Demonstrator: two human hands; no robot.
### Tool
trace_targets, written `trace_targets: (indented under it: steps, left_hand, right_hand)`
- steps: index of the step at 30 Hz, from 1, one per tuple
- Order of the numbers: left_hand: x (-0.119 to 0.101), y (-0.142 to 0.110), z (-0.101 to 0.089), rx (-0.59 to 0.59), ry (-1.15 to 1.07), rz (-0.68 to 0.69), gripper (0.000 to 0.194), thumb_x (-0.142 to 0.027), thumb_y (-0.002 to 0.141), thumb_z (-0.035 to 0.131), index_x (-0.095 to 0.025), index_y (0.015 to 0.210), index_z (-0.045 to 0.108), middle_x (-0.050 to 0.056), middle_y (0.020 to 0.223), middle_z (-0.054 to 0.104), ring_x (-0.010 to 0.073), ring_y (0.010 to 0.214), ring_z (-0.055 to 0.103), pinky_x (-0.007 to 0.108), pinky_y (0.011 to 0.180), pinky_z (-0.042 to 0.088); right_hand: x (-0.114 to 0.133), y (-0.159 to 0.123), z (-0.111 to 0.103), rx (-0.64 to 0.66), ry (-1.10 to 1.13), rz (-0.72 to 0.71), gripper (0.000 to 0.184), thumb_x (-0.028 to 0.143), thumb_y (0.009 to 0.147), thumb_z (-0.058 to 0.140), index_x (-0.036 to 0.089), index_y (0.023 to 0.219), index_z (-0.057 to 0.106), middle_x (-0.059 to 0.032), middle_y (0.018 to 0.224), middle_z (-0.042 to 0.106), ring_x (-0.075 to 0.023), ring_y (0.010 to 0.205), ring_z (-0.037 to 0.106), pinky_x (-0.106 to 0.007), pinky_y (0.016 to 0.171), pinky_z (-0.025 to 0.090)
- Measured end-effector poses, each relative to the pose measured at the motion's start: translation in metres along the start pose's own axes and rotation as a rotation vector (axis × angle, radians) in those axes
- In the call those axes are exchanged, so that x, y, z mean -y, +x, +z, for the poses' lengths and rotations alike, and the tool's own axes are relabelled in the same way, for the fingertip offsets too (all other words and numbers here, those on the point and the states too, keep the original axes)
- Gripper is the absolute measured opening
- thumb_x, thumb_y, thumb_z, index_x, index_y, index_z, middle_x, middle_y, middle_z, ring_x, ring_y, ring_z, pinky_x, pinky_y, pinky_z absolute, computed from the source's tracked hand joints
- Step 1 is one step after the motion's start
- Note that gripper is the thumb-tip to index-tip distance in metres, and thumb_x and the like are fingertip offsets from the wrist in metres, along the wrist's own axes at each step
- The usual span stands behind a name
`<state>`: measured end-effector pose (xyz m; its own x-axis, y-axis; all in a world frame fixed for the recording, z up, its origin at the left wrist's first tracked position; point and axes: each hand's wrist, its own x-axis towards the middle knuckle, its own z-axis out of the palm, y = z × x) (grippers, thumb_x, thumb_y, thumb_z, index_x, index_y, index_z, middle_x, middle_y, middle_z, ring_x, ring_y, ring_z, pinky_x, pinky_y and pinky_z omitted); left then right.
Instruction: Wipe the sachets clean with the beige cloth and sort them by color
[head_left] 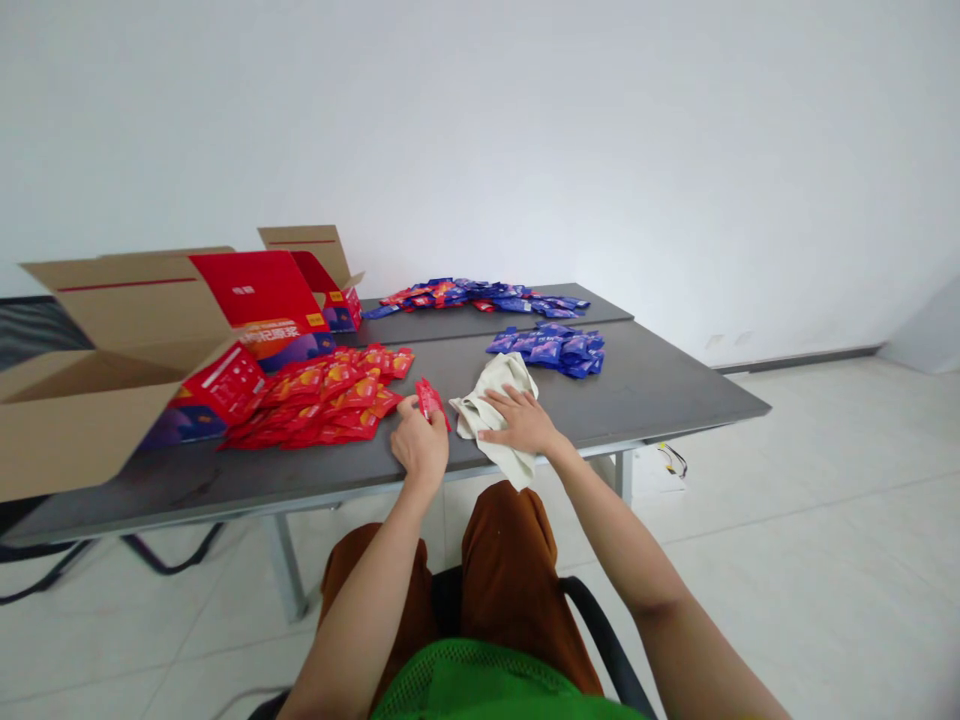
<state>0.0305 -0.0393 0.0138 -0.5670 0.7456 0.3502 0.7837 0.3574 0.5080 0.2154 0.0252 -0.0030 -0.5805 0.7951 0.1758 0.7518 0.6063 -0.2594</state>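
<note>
My left hand (421, 440) is closed on a small red packet (430, 400), held upright just above the table's front part. To its right, my right hand (521, 420) lies flat with fingers spread on a crumpled cream cloth (487, 395). One corner of the cloth hangs over the table's front edge. Left of my left hand is a pile of red packets (322, 395), overlapping in rows. Beyond the cloth, a smaller pile of blue-purple packets (551, 347) lies on the dark table (645, 385).
An open cardboard box (112, 390) stands at the left, flaps spread outward. Another open box (330, 285) is behind it. A long heap of mixed red and blue packets (472, 294) lies at the back near the white wall. A chair armrest (600, 640) is by my right leg.
</note>
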Motion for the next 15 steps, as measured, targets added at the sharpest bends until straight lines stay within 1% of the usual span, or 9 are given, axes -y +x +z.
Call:
trace_targets:
  steps: [3,5,7,10,13,15]
  left_hand:
    - [0.001,-0.007,-0.008,-0.014,0.087,0.031,0.053,-0.036,0.093,0.04,-0.017,0.142,0.041,0.015,0.092,0.072,0.0289,0.088,0.068,0.037,0.076,0.048]
    - [0.001,-0.006,-0.016,-0.004,0.155,0.025,0.056,-0.038,0.093,0.038,-0.016,0.146,0.039,0.016,0.088,0.071,0.0299,0.084,0.068,0.038,0.073,0.048]
    - [0.001,0.0,-0.026,-0.017,0.206,0.022,0.056,-0.037,0.094,0.036,-0.014,0.145,0.04,0.018,0.086,0.071,0.0306,0.082,0.068,0.039,0.072,0.049]
    - [0.0,0.017,-0.044,-0.077,0.26,0.022,0.055,-0.034,0.094,0.035,-0.014,0.144,0.042,0.018,0.087,0.07,0.0319,0.084,0.067,0.041,0.072,0.05]
    - [-0.002,0.045,-0.066,-0.11,0.327,0.001,0.047,-0.03,0.091,0.04,-0.022,0.137,0.052,0.015,0.091,0.069,0.0322,0.088,0.066,0.043,0.073,0.051]
    - [-0.002,0.068,-0.079,-0.144,0.367,-0.023,0.044,-0.028,0.09,0.044,-0.027,0.133,0.055,0.013,0.096,0.069,0.0316,0.093,0.065,0.044,0.075,0.05]
  right_hand:
    - [0.0,-0.001,0.0,-0.019,0.012,-0.001,0.085,0.079,0.08,0.044,0.032,0.149,0.037,0.0008,0.156,0.031,-0.0339,0.146,0.016,-0.058,0.116,0.014]
    - [0.001,-0.002,0.0,-0.03,0.024,0.006,0.084,0.08,0.079,0.045,0.032,0.148,0.038,0.0011,0.156,0.031,-0.0346,0.146,0.016,-0.058,0.116,0.014]
    - [0.001,-0.002,0.0,-0.034,0.034,0.012,0.084,0.08,0.079,0.045,0.033,0.148,0.038,0.0014,0.155,0.032,-0.0347,0.146,0.017,-0.058,0.117,0.013]
    - [0.001,-0.002,0.0,-0.028,0.045,0.011,0.083,0.079,0.08,0.044,0.032,0.148,0.038,0.0016,0.156,0.031,-0.0335,0.146,0.016,-0.058,0.117,0.013]
    - [0.001,-0.003,-0.001,-0.03,0.052,0.012,0.081,0.079,0.081,0.044,0.032,0.147,0.039,0.0014,0.156,0.031,-0.0329,0.146,0.016,-0.057,0.117,0.014]
    - [0.001,-0.004,-0.001,-0.033,0.055,0.01,0.081,0.078,0.081,0.044,0.032,0.147,0.04,0.0011,0.155,0.032,-0.0328,0.146,0.016,-0.056,0.117,0.014]
